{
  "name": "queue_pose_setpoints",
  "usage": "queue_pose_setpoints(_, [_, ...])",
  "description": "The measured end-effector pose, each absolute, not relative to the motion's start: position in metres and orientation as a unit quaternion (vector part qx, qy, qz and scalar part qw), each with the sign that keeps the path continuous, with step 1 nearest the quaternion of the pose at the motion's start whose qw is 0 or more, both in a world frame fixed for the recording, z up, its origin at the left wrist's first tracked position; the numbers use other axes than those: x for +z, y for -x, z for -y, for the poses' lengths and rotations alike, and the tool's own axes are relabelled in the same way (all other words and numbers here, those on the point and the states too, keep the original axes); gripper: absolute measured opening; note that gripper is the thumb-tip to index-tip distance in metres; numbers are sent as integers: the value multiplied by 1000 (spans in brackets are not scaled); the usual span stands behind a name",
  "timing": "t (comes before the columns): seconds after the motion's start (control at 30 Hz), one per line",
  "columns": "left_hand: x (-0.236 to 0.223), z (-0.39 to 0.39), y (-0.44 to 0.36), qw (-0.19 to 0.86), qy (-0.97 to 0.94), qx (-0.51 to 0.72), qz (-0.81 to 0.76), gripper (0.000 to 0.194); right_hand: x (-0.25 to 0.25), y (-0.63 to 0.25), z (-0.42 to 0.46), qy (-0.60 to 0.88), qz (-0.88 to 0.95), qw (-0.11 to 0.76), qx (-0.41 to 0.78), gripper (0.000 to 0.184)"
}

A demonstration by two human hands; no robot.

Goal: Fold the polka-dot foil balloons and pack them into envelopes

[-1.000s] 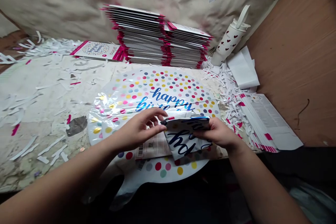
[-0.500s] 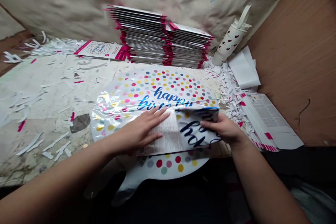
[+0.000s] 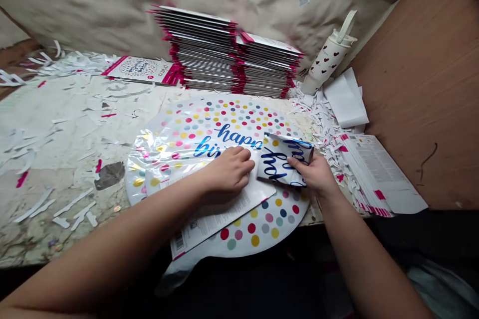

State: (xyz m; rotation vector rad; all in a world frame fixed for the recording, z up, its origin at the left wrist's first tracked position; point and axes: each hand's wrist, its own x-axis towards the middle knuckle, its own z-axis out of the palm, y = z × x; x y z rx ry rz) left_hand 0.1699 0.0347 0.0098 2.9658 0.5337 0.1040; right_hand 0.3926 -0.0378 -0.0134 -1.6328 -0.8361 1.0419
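On the worktop (image 3: 48,159), you are pressing your flat, open left hand (image 3: 228,172) on a printed card (image 3: 220,224) now lying skewed across the dotted foil balloon (image 3: 209,119). Your right hand (image 3: 314,174) is pinching a folded-over foil flap (image 3: 282,162), now gathered tighter, while pink-edged packaging sleeves (image 3: 202,50) are standing behind and shredded paper strips (image 3: 329,134) are littering the surface.

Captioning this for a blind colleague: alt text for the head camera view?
Two bare hands work over a round, polka-dotted foil birthday balloon: the left hand presses a white printed paper card, the right hand holds folded blue-lettered foil. Stacked pink-edged packets stand behind.
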Motion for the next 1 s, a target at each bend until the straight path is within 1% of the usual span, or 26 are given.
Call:
queue_pose_setpoints(0.1, [2,-43,-167,87,-980,80,-159,20,-19,-391,42,676,379,466,426,36])
queue_pose_setpoints(0.27, [11,-45,-153,129,-968,146,-156,25,-11,-397,45,681,430,408,430,37])
queue_pose_setpoints(0.4, [15,-45,-152,196,-967,116,-113,27,-8,-401,37,708,464,380,373,37])
queue_pose_setpoints(0.5, [13,-47,-154,260,-952,102,-125,31,-10,-399,37,721,510,334,329,35])
queue_pose_setpoints(0.57, [12,-48,-154,288,-942,107,-137,32,-8,-397,40,712,558,318,284,33])
queue_pose_setpoints(0.7, [9,-44,-156,256,-949,115,-147,17,3,-392,48,683,652,284,167,25])
queue_pose_setpoints(0.77, [9,-41,-157,242,-956,99,-135,13,6,-390,50,671,683,256,134,21])
queue_pose_setpoints(0.83, [9,-40,-158,257,-956,78,-120,12,5,-386,50,666,702,225,115,20])
queue_pose_setpoints(0.9, [7,-42,-157,311,-941,68,-117,13,0,-381,50,672,704,203,105,20])
queue_pose_setpoints(1.0, [5,-46,-156,394,-906,82,-128,21,-7,-378,50,688,682,211,131,18])
